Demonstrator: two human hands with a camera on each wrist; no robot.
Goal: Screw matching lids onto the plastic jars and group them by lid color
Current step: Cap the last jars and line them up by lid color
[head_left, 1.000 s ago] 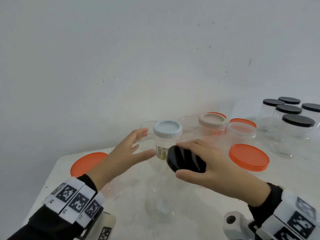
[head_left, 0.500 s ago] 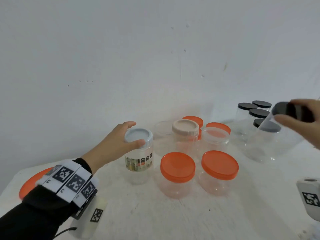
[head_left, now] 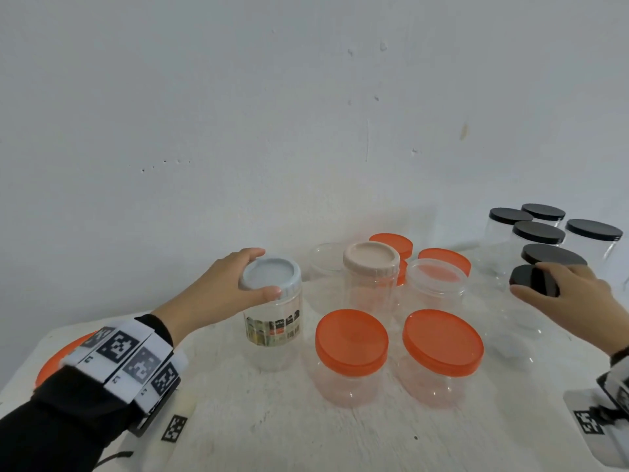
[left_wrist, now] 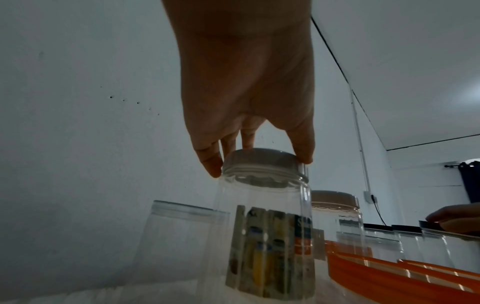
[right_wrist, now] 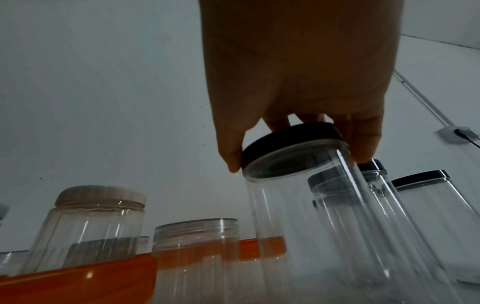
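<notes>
My left hand (head_left: 252,277) grips the pale blue lid (head_left: 270,275) of a labelled clear jar (head_left: 274,332) standing on the white table (head_left: 272,430); the left wrist view shows fingers and thumb of that left hand (left_wrist: 257,158) round the lid (left_wrist: 262,162). My right hand (head_left: 544,294) grips the black lid (head_left: 532,279) of a clear jar (head_left: 517,332), tilted beside the group of black-lidded jars (head_left: 541,233). In the right wrist view the right hand (right_wrist: 298,152) curls round that black lid (right_wrist: 291,142), the jar (right_wrist: 311,226) leaning.
Two orange-lidded jars (head_left: 350,356) (head_left: 440,356) stand at front centre. Behind them are a beige-lidded jar (head_left: 371,277), an open jar (head_left: 435,284), another open jar (head_left: 326,264) and more orange lids (head_left: 391,243). A loose orange lid (head_left: 54,359) lies at far left. A wall rises close behind.
My right hand has carried the black-lidded jar from table centre to the right, lowering it beside the black-lidded group. My left hand moved onto the blue lid and now grips it.
</notes>
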